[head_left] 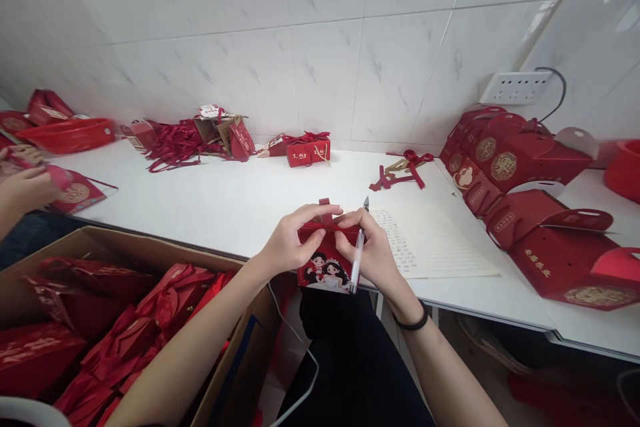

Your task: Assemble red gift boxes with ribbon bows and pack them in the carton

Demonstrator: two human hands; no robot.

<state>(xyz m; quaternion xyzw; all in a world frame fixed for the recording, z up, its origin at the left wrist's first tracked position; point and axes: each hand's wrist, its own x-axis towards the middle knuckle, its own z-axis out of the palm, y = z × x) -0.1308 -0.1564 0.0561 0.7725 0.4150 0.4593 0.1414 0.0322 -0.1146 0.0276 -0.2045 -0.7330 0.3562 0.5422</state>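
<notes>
A small red gift box (327, 275) with a cartoon bride and groom on its front is in my hands at the table's front edge. My left hand (287, 239) grips its upper left side, thumb on the front and fingers along the top. My right hand (375, 250) pinches the top right of the box. A clear pen (357, 263) is tucked in that same hand, tip pointing up. A short red ribbon or strap (325, 205) sticks up from the box top between my fingers. The exact fingertip contact is partly hidden.
Handwritten paper (440, 243) lies right of my hands. Red boxes (520, 153) stand stacked at right; ribbon pieces (400, 172) and a tied red box (309, 152) are behind. A cardboard carton (200, 247) of red packages is at lower left. Another person's hand (25, 190) holds something red.
</notes>
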